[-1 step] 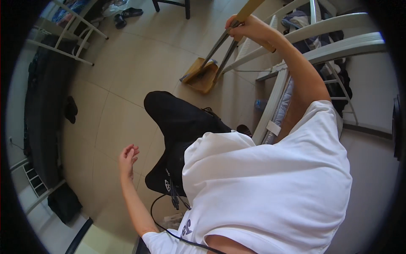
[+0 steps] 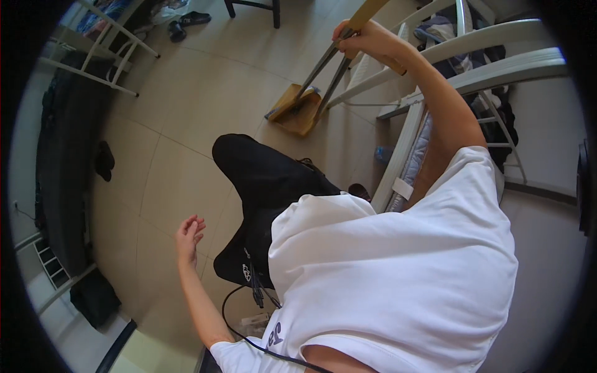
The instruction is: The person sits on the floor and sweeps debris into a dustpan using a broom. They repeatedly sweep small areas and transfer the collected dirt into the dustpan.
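Observation:
My right hand (image 2: 373, 45) is raised at the upper right, closed around two grey poles with yellow grips. One pole (image 2: 329, 93) runs down to a yellow long-handled dustpan (image 2: 301, 122) near the floor. The other pole (image 2: 318, 67) also ends at the dustpan; it looks like a broom handle, though its head is hard to make out. My left hand (image 2: 189, 240) hangs over the tiled floor at the lower left. Its fingers are loosely bent and it holds nothing.
White bed frame rails (image 2: 497, 38) with a ladder stand close on the right. Another metal frame (image 2: 118, 68) lines the left. Dark shoes (image 2: 104, 161) lie on the floor, a black stool (image 2: 275, 13) stands at the top, and a black cable (image 2: 233, 329) crosses my shirt.

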`<action>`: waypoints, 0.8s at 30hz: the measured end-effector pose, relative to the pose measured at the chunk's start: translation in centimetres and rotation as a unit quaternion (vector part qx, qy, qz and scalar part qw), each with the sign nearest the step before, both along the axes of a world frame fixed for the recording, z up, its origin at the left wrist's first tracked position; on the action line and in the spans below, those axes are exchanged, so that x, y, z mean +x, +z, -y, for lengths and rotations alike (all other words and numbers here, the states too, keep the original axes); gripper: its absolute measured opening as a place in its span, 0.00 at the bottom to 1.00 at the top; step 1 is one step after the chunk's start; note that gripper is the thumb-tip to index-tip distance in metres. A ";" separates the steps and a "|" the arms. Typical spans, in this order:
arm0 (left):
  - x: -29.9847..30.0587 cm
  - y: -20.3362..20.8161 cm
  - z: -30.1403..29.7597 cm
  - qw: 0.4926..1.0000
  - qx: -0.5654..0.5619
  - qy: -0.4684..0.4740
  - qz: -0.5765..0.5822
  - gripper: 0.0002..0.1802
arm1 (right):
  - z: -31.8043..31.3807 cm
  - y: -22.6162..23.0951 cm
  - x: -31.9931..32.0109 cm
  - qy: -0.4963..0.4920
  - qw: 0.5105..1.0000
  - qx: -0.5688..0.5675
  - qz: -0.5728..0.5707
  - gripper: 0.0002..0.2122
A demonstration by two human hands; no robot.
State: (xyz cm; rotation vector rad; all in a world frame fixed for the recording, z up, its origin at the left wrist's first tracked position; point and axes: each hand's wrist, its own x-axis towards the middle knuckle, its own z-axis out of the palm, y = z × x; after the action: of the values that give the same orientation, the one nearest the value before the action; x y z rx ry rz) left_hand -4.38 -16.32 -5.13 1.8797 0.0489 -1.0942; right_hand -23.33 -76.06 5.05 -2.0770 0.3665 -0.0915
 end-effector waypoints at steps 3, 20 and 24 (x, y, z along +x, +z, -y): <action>-0.3 -1.4 -2.2 0.999 0.012 0.031 -0.020 0.18 | 1.1 0.8 1.2 -0.003 0.999 -0.045 -0.008 0.06; -2.1 -4.6 -2.1 0.994 0.103 -0.021 -0.024 0.19 | 10.3 -0.3 -0.5 -0.140 0.982 0.050 -0.114 0.11; -2.4 -6.0 -2.4 0.994 0.103 -0.038 -0.029 0.18 | 12.8 -0.7 -2.7 -0.172 0.977 0.074 -0.100 0.11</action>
State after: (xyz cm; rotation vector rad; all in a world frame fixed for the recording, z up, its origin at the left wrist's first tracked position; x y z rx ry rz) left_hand -6.83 -13.88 -11.15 2.0465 0.1294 -1.2361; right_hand -26.00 -88.87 4.37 -1.8625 0.8313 -0.0588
